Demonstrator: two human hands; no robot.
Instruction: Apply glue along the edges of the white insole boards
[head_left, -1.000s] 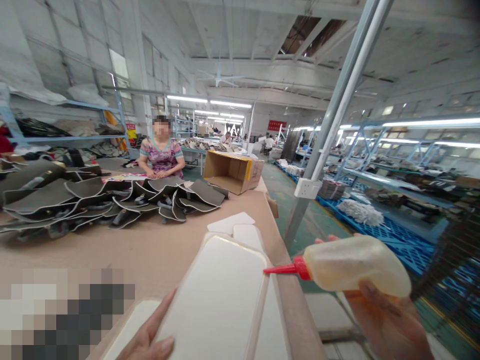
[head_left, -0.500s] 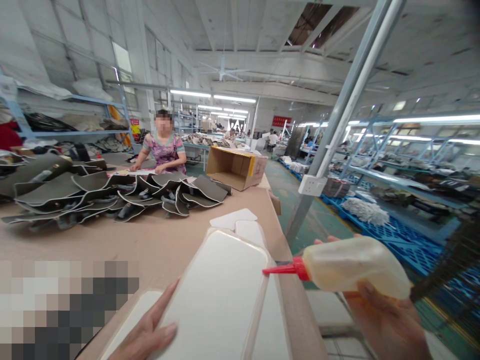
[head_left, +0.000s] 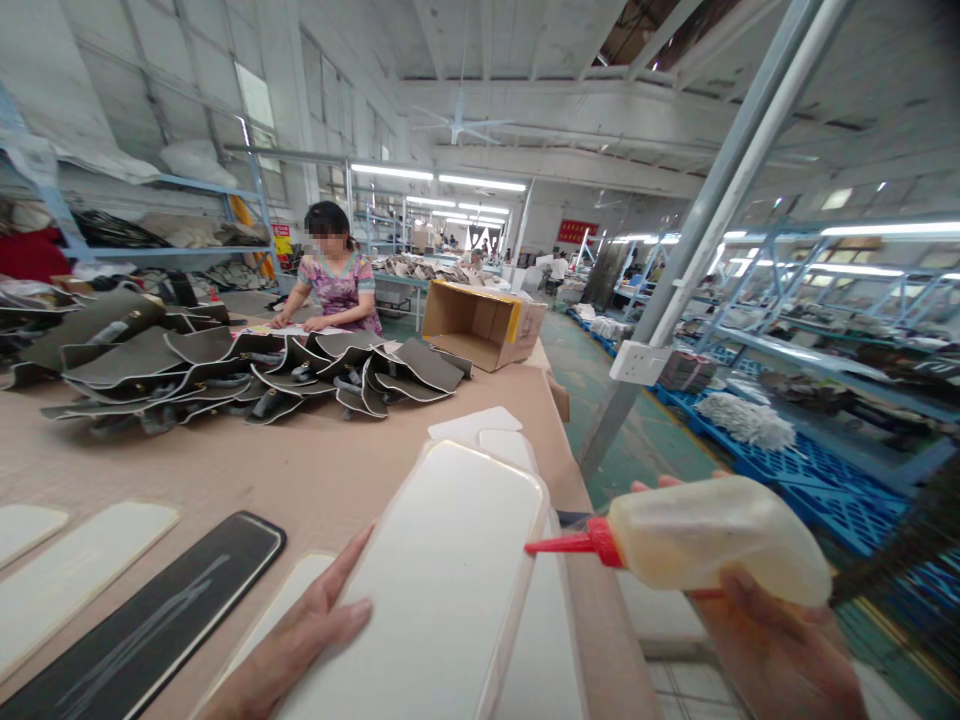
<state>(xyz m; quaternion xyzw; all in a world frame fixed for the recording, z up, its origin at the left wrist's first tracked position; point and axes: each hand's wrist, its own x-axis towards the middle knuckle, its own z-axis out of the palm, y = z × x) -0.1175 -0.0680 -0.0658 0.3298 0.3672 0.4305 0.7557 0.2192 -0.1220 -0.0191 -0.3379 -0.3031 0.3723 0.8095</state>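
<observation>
My left hand grips the left edge of a white panel with rounded corners, thumb on its face and fingers along its side. My right hand is wrapped around a translucent squeeze bottle of yellowish liquid, probably glue. The bottle lies nearly level, and its red nozzle points left, with the tip at the panel's right border, just below the far corner. Yellowish residue shows along the panel's rim. More white panels lie beneath it and beyond it.
On the brown table, a dark panel and white panels lie at left. Dark pieces with pale edges are heaped farther back, beside an open cardboard box. A co-worker sits behind them. A metal post stands at right.
The view has shifted slightly, so the surroundings sit a little higher and farther right. The nozzle tip has moved a short way along the panel's right border, towards me. Both grips are unchanged.
</observation>
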